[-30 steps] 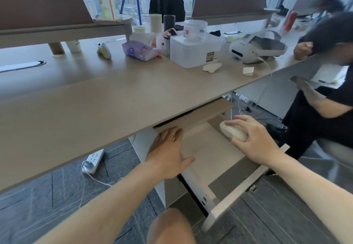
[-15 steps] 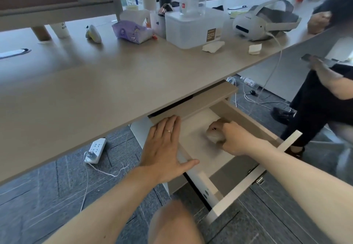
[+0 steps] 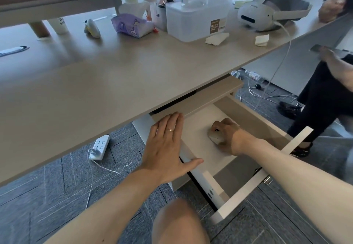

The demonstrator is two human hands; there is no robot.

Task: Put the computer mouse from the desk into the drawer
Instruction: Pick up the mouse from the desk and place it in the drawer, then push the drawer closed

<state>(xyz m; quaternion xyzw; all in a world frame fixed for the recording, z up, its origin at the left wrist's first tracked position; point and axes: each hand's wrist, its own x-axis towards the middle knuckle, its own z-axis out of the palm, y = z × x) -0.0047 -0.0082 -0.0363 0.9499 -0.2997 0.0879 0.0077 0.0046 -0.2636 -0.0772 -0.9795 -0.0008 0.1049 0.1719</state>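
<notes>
The drawer (image 3: 246, 192) under the desk (image 3: 118, 79) is pulled out, with a pale floor and white front panel. The beige computer mouse (image 3: 215, 138) rests on the drawer floor near its middle. My right hand (image 3: 228, 137) lies over the mouse with fingers curled around it, hiding most of it. My left hand (image 3: 168, 146) lies flat with fingers spread on the drawer's left side rail, holding nothing.
On the desk stand a white plastic box (image 3: 196, 19), a VR headset (image 3: 267, 12), a purple tissue pack (image 3: 131, 24) and crumpled tissues (image 3: 216, 38). A power strip (image 3: 99, 147) lies on the carpet. Another person (image 3: 324, 100) stands at the right. My knee (image 3: 179, 224) is below.
My right hand has carried the mouse from above the drawer's right edge down onto the drawer floor. My left hand stayed on the left rail.
</notes>
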